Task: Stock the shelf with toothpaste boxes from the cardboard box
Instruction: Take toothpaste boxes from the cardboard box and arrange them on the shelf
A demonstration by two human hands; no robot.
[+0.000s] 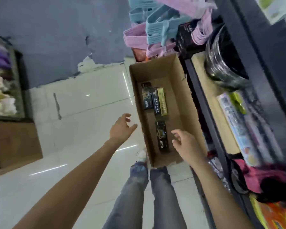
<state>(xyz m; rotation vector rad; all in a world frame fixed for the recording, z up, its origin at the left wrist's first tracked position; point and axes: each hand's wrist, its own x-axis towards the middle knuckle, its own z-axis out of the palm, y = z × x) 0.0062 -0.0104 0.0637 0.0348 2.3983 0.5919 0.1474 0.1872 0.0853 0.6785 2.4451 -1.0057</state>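
Both hands empty, fingers loosely spread. Right hand (185, 142) just beside nearest toothpaste box (162, 137) in cardboard box (180, 76); its long axis runs along carton. Left hand (122, 128) outside wall.

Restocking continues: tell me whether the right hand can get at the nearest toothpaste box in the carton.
Probably yes. The right hand hovers open above the cardboard box, beside the nearest toothpaste box. The carton is open-topped and nothing covers that box.

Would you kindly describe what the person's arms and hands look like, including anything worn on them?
Both arms are bare along all that shows, with no sleeves in view. The left hand and right hand wear no gloves; no rings, watch or bracelets are visible, though the picture is somewhat blurred.
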